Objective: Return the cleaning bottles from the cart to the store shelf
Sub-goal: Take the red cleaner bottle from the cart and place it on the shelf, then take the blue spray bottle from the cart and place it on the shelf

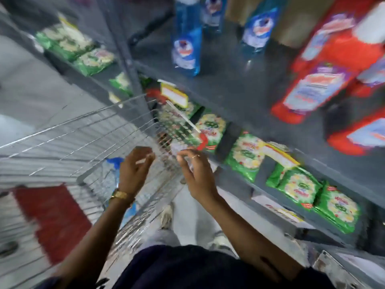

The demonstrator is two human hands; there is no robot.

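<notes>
The frame is motion-blurred. My left hand (133, 170) hovers over the wire cart (68, 138), fingers apart, holding nothing. Just to its right, my right hand (195, 174) hangs above the cart's right rim, fingers spread and empty. Under my left hand, inside the cart, lies a clear bottle with a blue cap (113, 163). On the grey shelf (229, 86) above stand blue cleaning bottles (186, 44) at the back and red bottles (325, 67) at the right.
Green packets (245, 157) fill the lower shelf to the right of the cart, with yellow price tags (175, 97) on the shelf edge. More green packets (68, 42) sit on the left shelves. A red panel (54, 217) is on the cart's near left. My shoes (166, 215) are on the floor.
</notes>
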